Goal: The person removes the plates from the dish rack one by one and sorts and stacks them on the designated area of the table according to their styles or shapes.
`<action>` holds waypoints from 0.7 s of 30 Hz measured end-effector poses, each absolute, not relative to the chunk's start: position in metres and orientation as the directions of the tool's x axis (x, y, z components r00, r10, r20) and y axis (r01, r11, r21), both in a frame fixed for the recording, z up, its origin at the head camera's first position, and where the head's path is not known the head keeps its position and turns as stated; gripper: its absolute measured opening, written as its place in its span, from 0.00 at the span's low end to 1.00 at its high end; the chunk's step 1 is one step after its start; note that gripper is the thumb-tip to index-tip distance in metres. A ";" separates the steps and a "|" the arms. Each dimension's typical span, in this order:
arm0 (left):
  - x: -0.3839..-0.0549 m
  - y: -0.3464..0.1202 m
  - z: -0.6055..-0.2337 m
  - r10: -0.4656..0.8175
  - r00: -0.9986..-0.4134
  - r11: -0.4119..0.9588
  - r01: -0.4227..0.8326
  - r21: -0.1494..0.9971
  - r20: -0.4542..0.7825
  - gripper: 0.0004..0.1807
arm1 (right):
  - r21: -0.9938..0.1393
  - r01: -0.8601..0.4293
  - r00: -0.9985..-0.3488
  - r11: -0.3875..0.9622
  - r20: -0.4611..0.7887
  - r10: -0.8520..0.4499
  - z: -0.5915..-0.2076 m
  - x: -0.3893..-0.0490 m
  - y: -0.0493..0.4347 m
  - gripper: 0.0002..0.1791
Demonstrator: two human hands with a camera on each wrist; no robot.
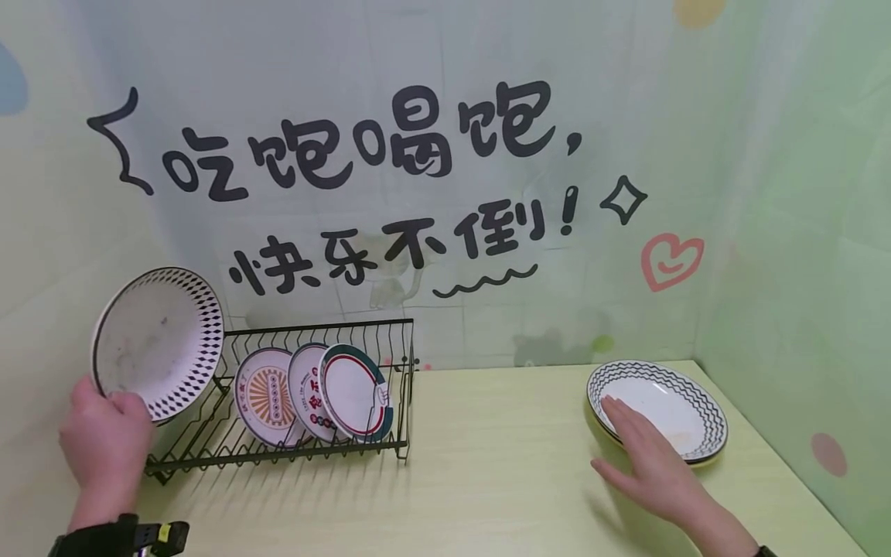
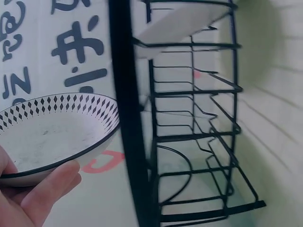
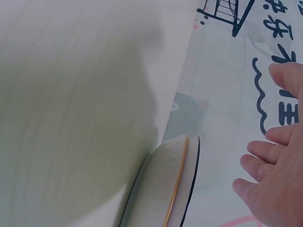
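My left hand (image 1: 107,445) grips a white plate (image 1: 156,340) by its lower edge, thumb on the face. Black diamonds ring the plate's rim, and it is held tilted up, overlapping the left end of a black wire dish rack (image 1: 278,460). In the rack stand a sunburst plate (image 1: 263,398), a plate with red lettering (image 1: 302,387) and a plate with a green and red rim (image 1: 355,391). My right hand (image 1: 654,468) has its fingers extended over the near-left edge of a plate with a wavy black rim (image 1: 671,410), holding nothing.
The wavy-rimmed plate lies on top of other dishes; their edges (image 3: 177,189) show in the right wrist view. A pale wooden table (image 1: 487,464) carries everything. Behind it hangs a wall cover (image 1: 480,325) with black lettering, and a green side wall (image 1: 793,309) stands at the right.
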State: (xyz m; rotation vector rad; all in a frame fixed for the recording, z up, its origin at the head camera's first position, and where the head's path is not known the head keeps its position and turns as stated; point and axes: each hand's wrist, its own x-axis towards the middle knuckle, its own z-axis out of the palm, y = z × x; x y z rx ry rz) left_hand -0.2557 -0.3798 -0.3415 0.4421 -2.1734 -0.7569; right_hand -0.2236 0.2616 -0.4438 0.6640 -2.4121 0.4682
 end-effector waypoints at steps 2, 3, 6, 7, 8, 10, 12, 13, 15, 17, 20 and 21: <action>-0.254 -0.377 -0.338 -0.522 -0.631 0.766 -0.051 0.641 0.574 0.22 | -0.172 -0.553 -0.706 0.816 0.616 -0.349 -0.444 -0.224 0.262 0.48; -0.253 -0.375 -0.337 -0.522 -0.632 0.763 -0.045 0.645 0.573 0.22 | -0.172 -0.552 -0.707 0.816 0.615 -0.349 -0.445 -0.224 0.262 0.47; -0.249 -0.370 -0.332 -0.526 -0.635 0.749 -0.031 0.662 0.566 0.22 | -0.173 -0.556 -0.705 0.813 0.616 -0.351 -0.444 -0.223 0.260 0.47; -0.248 -0.368 -0.331 -0.530 -0.641 0.740 -0.031 0.672 0.555 0.22 | -0.172 -0.557 -0.704 0.812 0.617 -0.352 -0.444 -0.223 0.259 0.47; -0.247 -0.366 -0.329 -0.536 -0.644 0.732 -0.033 0.680 0.546 0.22 | -0.171 -0.560 -0.701 0.811 0.620 -0.354 -0.444 -0.223 0.258 0.47; -0.246 -0.363 -0.328 -0.546 -0.641 0.721 -0.032 0.692 0.539 0.23 | -0.167 -0.565 -0.695 0.808 0.624 -0.357 -0.443 -0.223 0.257 0.47; -0.245 -0.361 -0.328 -0.555 -0.640 0.711 -0.032 0.703 0.532 0.23 | -0.164 -0.572 -0.688 0.804 0.630 -0.361 -0.442 -0.223 0.257 0.47; -0.245 -0.360 -0.328 -0.560 -0.639 0.704 -0.031 0.709 0.528 0.24 | -0.163 -0.577 -0.683 0.801 0.633 -0.364 -0.442 -0.224 0.256 0.47; -0.244 -0.357 -0.327 -0.566 -0.636 0.691 -0.019 0.722 0.525 0.24 | -0.161 -0.585 -0.676 0.795 0.638 -0.368 -0.441 -0.224 0.255 0.47; -0.243 -0.352 -0.325 -0.568 -0.635 0.682 -0.007 0.731 0.523 0.24 | -0.161 -0.592 -0.669 0.790 0.644 -0.370 -0.440 -0.224 0.254 0.47; -0.240 -0.344 -0.322 -0.563 -0.648 0.666 0.012 0.745 0.514 0.24 | -0.164 -0.597 -0.664 0.785 0.651 -0.369 -0.440 -0.225 0.253 0.47; -0.239 -0.341 -0.321 -0.560 -0.652 0.663 0.019 0.749 0.512 0.24 | -0.165 -0.599 -0.661 0.783 0.654 -0.368 -0.440 -0.225 0.252 0.47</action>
